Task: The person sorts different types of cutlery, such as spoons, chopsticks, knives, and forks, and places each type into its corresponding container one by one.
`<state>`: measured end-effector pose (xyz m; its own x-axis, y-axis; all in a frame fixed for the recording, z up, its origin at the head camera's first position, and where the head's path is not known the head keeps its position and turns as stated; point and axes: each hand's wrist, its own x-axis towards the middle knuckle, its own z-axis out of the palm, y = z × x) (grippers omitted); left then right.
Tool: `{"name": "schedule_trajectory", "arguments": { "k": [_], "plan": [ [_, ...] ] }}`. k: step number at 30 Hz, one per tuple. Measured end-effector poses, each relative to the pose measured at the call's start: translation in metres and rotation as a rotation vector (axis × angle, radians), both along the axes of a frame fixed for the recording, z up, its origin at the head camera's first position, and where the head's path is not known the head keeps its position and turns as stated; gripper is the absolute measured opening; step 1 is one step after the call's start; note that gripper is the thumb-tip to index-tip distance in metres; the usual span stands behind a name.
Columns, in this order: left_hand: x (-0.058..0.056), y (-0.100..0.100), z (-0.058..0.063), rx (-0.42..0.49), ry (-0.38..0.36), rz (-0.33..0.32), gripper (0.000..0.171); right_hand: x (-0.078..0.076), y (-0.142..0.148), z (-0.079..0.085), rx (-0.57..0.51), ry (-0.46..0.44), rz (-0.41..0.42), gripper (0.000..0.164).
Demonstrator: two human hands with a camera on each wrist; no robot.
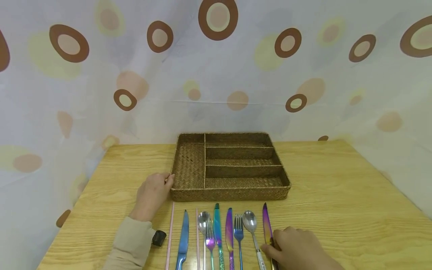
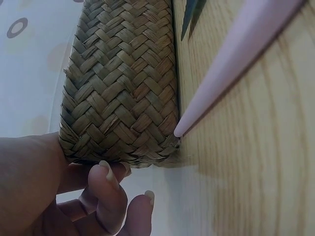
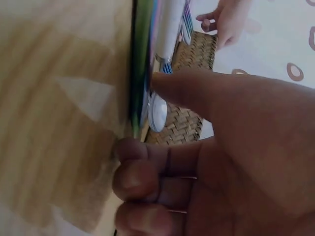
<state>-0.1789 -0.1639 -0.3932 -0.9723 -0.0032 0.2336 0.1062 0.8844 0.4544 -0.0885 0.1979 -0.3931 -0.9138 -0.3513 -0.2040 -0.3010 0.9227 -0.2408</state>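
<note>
A brown woven cutlery tray [image 1: 229, 194] with several compartments stands at the back of the table. My left hand [image 1: 152, 195] grips its left side near the front corner, thumb at the rim. In the left wrist view, curled fingers [image 2: 109, 189] show beside the woven wall [image 2: 120, 83]. At the right end of the cutlery row, my right hand [image 1: 300, 249] holds a purple-gold table knife [image 1: 266, 223] by its handle, blade pointing toward the tray. The right wrist view has the thumb [image 3: 184, 91] against the handle, with the other fingers curled below.
Between the hands lie pink chopsticks [image 1: 170, 240], a blue knife [image 1: 183, 236], a silver spoon [image 1: 203, 219], a purple fork [image 1: 210, 240], more rainbow knives [image 1: 217, 225], a blue fork [image 1: 238, 234] and a white-handled spoon [image 1: 250, 221]. A patterned curtain [image 1: 216, 75] hangs behind the wooden table [image 1: 337, 195].
</note>
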Motion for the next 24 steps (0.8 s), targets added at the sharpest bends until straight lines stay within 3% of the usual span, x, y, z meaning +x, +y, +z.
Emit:
{"name": "schedule_trajectory", "arguments": {
  "k": [10,18,24],
  "plan": [
    [0.001,0.0,-0.002,0.001,0.039,-0.009,0.027,0.002,-0.003,-0.005,-0.025,0.06,0.024,0.035],
    [0.001,0.0,-0.001,0.006,0.023,-0.009,0.032,0.009,-0.006,-0.004,-0.004,0.088,-0.048,0.026],
    [0.001,0.0,0.001,0.005,0.004,-0.004,0.033,0.011,-0.005,-0.003,0.063,0.025,-0.107,0.02]
  ]
}}
